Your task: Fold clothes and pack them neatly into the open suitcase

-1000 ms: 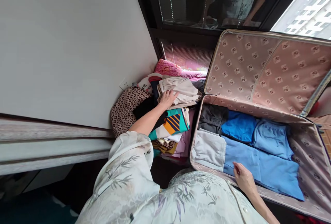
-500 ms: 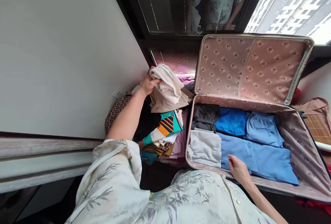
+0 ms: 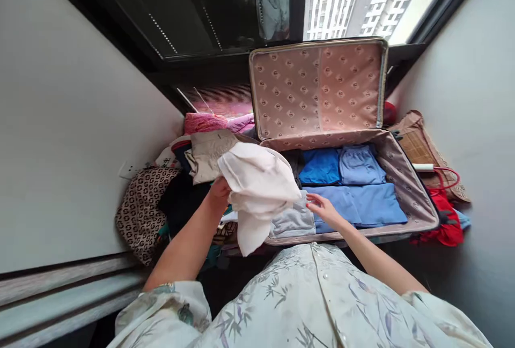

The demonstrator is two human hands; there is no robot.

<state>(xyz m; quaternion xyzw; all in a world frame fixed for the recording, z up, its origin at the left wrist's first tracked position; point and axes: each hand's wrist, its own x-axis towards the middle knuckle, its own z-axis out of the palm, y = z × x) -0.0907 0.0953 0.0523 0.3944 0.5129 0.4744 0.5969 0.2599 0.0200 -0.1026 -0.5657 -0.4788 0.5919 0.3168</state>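
Observation:
A bundled off-white garment (image 3: 261, 182) hangs from my left hand (image 3: 219, 191), whose fingers are wrapped round its left edge; its exact kind does not show. It covers part of the open suitcase (image 3: 362, 236) and of the clothes pile. My right hand (image 3: 324, 211) hovers over the suitcase near the garment's right side, fingers apart and holding nothing. Below lie a folded light-grey garment (image 3: 298, 220), partly hidden, and long folded blue clothes (image 3: 376, 206). Behind them are a bright-blue garment (image 3: 321, 167), folded blue shorts (image 3: 361, 165) and a dark garment, mostly covered.
Left of the suitcase, beige folded clothes (image 3: 209, 147) top a pile, beside a brown patterned bag (image 3: 140, 208). The raised suitcase lid (image 3: 322, 90) leans by the window. To the right are a brown bag (image 3: 412, 139) and a red cloth (image 3: 446, 224).
My left hand has lifted the off-white garment from the pile and brought it right and nearer, where it hangs looser. My right hand has moved toward it, its fingers opening. The view has shifted right.

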